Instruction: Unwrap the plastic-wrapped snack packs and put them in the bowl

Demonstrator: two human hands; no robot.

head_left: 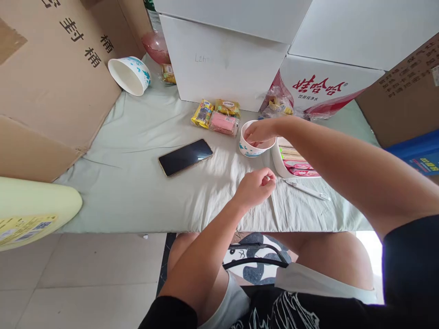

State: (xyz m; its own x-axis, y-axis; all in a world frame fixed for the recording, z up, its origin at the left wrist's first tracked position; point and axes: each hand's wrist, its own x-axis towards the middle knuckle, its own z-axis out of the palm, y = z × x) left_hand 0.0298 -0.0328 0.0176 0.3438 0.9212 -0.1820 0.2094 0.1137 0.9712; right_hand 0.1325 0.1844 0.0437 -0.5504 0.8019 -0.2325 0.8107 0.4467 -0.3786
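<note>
My right hand [259, 132] reaches down into a white paper bowl [253, 151] with a blue-green print. Its fingertips are lost against the bowl's inside, so whether they hold anything does not show. Nearer the bed-like surface's front edge, my left hand [257, 187] rests in a loose fist, with no object showing in it. Right of the bowl, partly under my right forearm, stands a white container [279, 160] of pink and green packets [298, 165]. A white utility knife [308, 189] lies in front of that container. Several wrapped snacks [222, 122] sit left of the bowl.
A black phone [185, 156] lies left of my hands on the pale green cloth [137, 201]. Another paper bowl [129, 75] lies tipped on its side by a cardboard box [51, 91]. White boxes [222, 64] line the back. A pale yellow bottle [37, 205] is at far left.
</note>
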